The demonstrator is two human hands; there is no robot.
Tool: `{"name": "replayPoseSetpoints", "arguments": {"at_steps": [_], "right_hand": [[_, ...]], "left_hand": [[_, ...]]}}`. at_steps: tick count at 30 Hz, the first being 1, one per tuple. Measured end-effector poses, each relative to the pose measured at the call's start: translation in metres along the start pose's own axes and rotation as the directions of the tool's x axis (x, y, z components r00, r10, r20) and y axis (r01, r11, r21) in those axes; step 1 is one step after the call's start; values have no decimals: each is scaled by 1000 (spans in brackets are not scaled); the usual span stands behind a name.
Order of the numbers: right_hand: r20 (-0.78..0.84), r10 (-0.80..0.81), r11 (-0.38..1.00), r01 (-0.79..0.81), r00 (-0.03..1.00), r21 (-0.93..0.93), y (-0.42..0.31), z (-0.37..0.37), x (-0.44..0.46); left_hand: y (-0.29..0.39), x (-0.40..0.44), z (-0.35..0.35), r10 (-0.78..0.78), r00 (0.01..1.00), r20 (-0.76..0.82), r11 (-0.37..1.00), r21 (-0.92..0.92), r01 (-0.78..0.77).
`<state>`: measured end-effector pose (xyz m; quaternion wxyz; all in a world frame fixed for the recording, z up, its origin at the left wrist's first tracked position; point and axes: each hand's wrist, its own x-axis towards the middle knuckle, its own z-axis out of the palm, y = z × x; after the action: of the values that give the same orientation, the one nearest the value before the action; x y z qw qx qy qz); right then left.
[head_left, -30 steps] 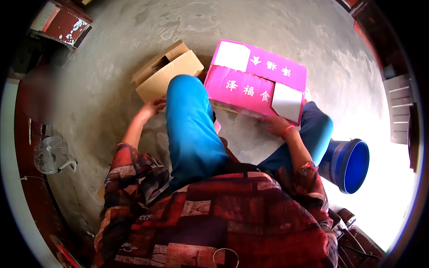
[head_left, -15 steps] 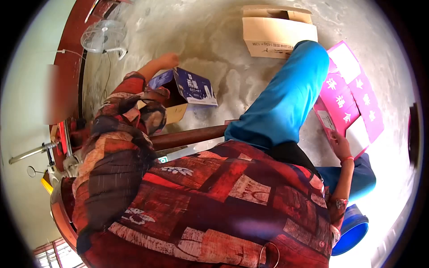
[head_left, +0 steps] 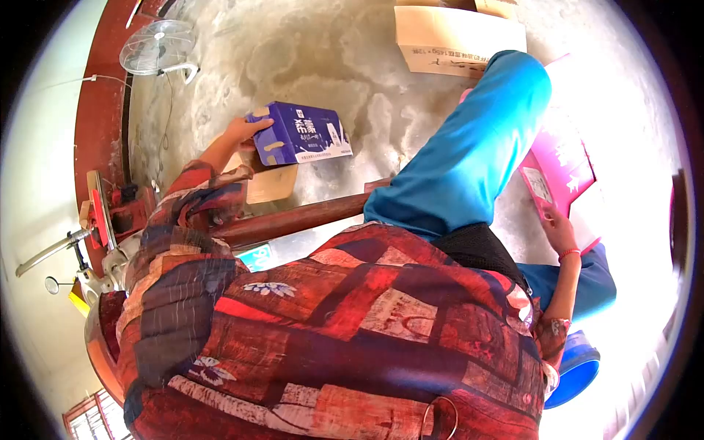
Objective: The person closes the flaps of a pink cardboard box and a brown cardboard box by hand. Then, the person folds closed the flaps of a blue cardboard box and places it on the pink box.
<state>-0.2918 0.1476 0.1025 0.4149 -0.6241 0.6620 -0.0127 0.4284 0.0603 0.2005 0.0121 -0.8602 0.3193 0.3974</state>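
My left hand [head_left: 240, 133] grips the left end of a purple printed carton [head_left: 312, 133], its fingers over the edge. Tan tape patches show on that end. A bare brown cardboard flap [head_left: 273, 183] lies just below the carton, beside my sleeve. On the other side, my right hand [head_left: 559, 229] is closed at the lower edge of a pink cardboard box [head_left: 563, 165] with white characters. Glare washes out much of the pink box, and my blue trouser leg [head_left: 455, 158] covers part of its near side.
A brown carton [head_left: 458, 44] stands on the concrete floor beyond my knee. A fan [head_left: 158, 48] is at the far left, with a cord trailing down. A blue bucket [head_left: 576, 374] sits by my right elbow. A dark red wooden bar [head_left: 293, 224] runs beside my lap.
My left hand has moved down and left onto the purple carton's end. The carton has turned, showing its printed face and taped end instead of its dark opening. My right hand stays nearly still.
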Motion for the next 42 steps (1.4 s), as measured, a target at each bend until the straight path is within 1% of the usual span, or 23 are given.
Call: {"name": "replayPoseSetpoints", "arguments": {"at_steps": [1, 3, 5, 7, 9, 11, 12, 14, 15, 17, 18, 20, 21, 24, 26, 29, 31, 33, 35, 38, 39, 41, 42], "right_hand": [[-14, -5, 1000, 5, 1000, 4, 2, 0, -1], [-22, -27, 1000, 27, 999, 7, -3, -1, -2], [-43, -27, 999, 28, 999, 17, -7, 0, -4], [-6, -31, 998, 31, 1000, 57, -5, 0, -4], [-17, -12, 1000, 12, 1000, -4, -13, -1, -7], [-41, -91, 995, 89, 995, -43, 2, 7, -5], [-82, -51, 998, 50, 995, -24, 3, 7, -6], [-92, -100, 994, 96, 991, -50, -2, 3, -8], [-134, -72, 997, 68, 988, -34, 1, 3, -8], [-169, -156, 980, 132, 973, -147, 1, 6, -7], [-192, -137, 984, 112, 972, -138, -3, 3, -7], [-110, -63, 982, 42, 992, -186, -8, -3, -8], [-130, -44, 984, 21, 991, -177, -12, -6, -9], [-164, -54, 986, 26, 985, -166, -21, -12, -14], [-259, -26, 998, 9, 965, -66, -23, -15, -20], [-377, -50, 999, 39, 925, -35, -13, -11, -15], [-368, -10, 999, -10, 930, -53, -22, -22, -21], [-525, -53, 999, 42, 850, -33, -27, -26, -25], [-585, -91, 996, 80, 806, -45, -33, -34, -30], [-821, -38, 987, 151, 569, 59, -36, -43, -25], [-828, -34, 987, 147, 560, 59, -39, -47, -26], [-941, 79, 938, 295, 329, 182, -48, -59, -34], [-947, 85, 916, 350, 311, 197, -47, -66, -40]], "left_hand": [[1, -15, 9, 17, 999, -33, 964, -265, -25], [-4, -28, 12, 68, 998, -8, 959, -274, -68], [-20, -13, 15, 29, 984, 176, 926, -375, 40], [-10, -32, 36, 175, 970, 166, 873, -482, -75], [8, -47, 52, 199, 972, 122, 720, -692, -60], [11, -29, 43, 233, 972, 21, 802, -569, -180], [12, -21, 35, 219, 976, 13, 800, -575, -172], [11, -1, 8, 185, 983, 0, 798, -584, -150], [13, 11, -13, 165, 986, -11, 795, -591, -139], [26, 25, -57, 209, 978, 3, 740, -654, -156], [42, 20, -73, 289, 956, -45, 738, -626, -252], [95, -19, -92, 455, 884, -110, 720, -539, -438], [128, -44, -99, 535, 836, -124, 705, -479, -523], [231, -101, -107, 659, 739, -140, 652, -382, -655], [295, -139, -103, 734, 666, -132, 612, -297, -733], [386, -177, -76, 808, 574, -129, 543, -215, -812], [429, -230, -32, 868, 493, -52, 476, -193, -858], [471, -249, -4, 910, 406, 84, 415, -178, -892], [501, -272, 39, 928, 334, 166, 358, -153, -921], [528, -305, 108, 894, 274, 354, 331, -113, -937], [530, -315, 132, 873, 251, 418, 320, -103, -942], [525, -338, 179, 808, 267, 526, 352, -67, -934], [523, -346, 201, 769, 258, 585, 374, -84, -924]]}}
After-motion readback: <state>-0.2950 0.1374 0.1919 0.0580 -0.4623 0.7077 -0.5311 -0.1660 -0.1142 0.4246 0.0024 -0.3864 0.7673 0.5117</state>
